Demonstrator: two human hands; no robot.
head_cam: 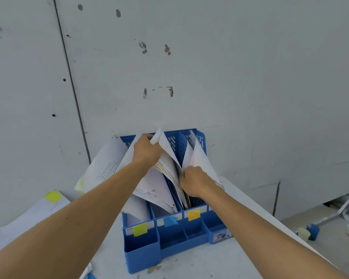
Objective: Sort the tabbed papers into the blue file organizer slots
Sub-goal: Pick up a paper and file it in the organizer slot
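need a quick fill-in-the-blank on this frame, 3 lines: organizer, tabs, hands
1. The organizer stands with its back against the ____.
2. The tab on its second slot from the left is ____.
3. Of the left hand and the right hand, the one gripping the papers higher up is the ____.

Missing words: wall; blue; left.

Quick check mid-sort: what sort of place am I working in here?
Probably a bare workroom or back office: a scuffed, marked wall, a plain white table against it, and a blue file organizer stuffed with papers.
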